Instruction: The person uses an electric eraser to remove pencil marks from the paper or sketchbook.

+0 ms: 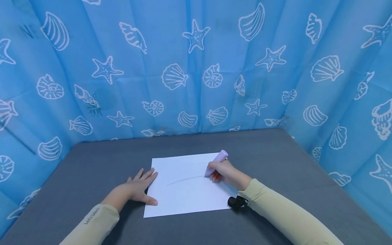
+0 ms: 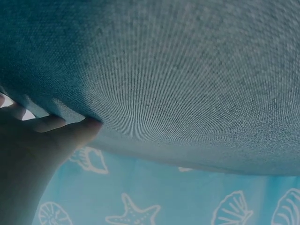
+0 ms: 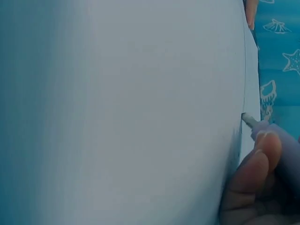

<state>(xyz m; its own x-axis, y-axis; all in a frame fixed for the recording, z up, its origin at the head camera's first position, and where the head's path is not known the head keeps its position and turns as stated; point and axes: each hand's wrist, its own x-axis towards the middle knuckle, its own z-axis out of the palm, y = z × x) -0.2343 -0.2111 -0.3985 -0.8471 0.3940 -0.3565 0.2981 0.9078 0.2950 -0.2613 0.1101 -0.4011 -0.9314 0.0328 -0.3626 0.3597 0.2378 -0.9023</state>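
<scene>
A white sheet of paper point(image 1: 183, 200) lies on the grey table, with a thin, slightly curved grey line point(image 1: 185, 179) drawn across it. My right hand point(image 1: 224, 170) grips a thick lilac marker point(image 1: 221, 156), whose tip touches the paper at the right end of that line. In the right wrist view, the thumb and a finger pinch the marker point(image 3: 281, 147) near its grey tip. Spread at the paper's left edge, my left hand point(image 1: 137, 188) has its thumb and fingertips on the sheet. The left wrist view shows its fingers point(image 2: 79, 131) straight against the cloth.
Grey cloth covers the table point(image 1: 113, 156). A blue curtain point(image 1: 196, 98) printed with white shells and starfish hangs behind it and along the sides. A small black device point(image 1: 235, 202) sits under the right wrist, over the paper's lower right corner.
</scene>
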